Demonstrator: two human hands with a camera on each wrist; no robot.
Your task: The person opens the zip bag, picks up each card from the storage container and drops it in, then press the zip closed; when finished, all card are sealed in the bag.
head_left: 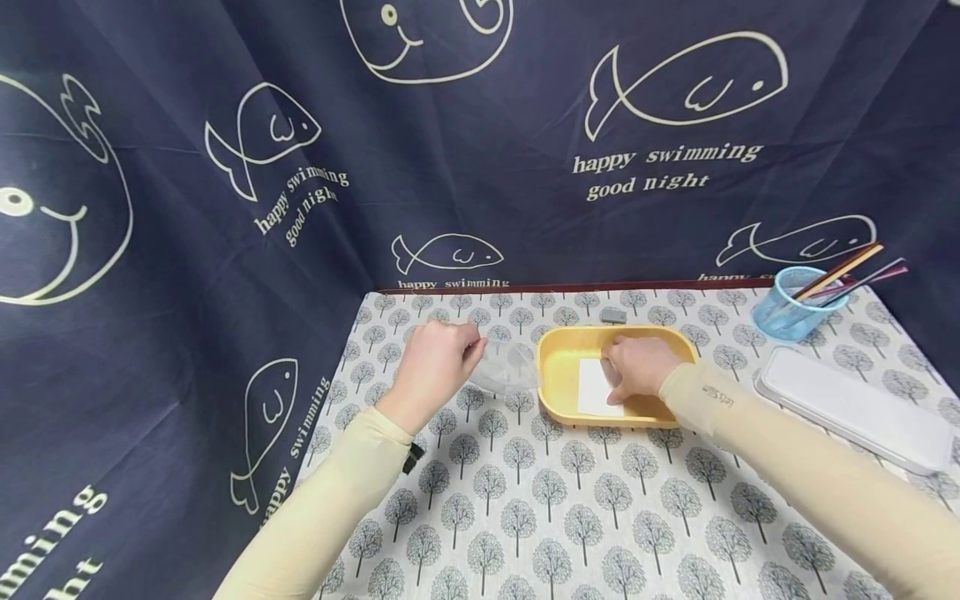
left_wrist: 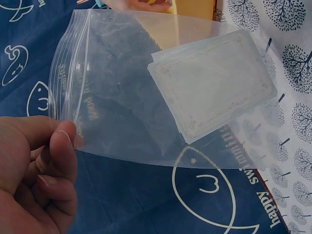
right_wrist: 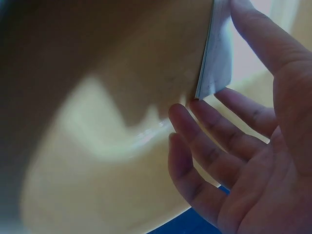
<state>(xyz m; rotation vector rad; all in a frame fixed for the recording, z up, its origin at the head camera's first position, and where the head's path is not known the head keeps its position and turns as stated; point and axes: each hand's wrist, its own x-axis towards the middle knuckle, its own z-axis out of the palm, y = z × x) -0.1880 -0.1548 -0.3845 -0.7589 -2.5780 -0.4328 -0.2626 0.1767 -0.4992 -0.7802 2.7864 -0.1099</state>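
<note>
My left hand pinches the zip bag left of the yellow tray, some cards already inside; in the tray, my right hand grips a thin stack, still unbagged.

One each: bag, tray, cup, case, block

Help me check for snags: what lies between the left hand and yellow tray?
The clear bag, pinched by the left hand; the head view shows it.
</note>
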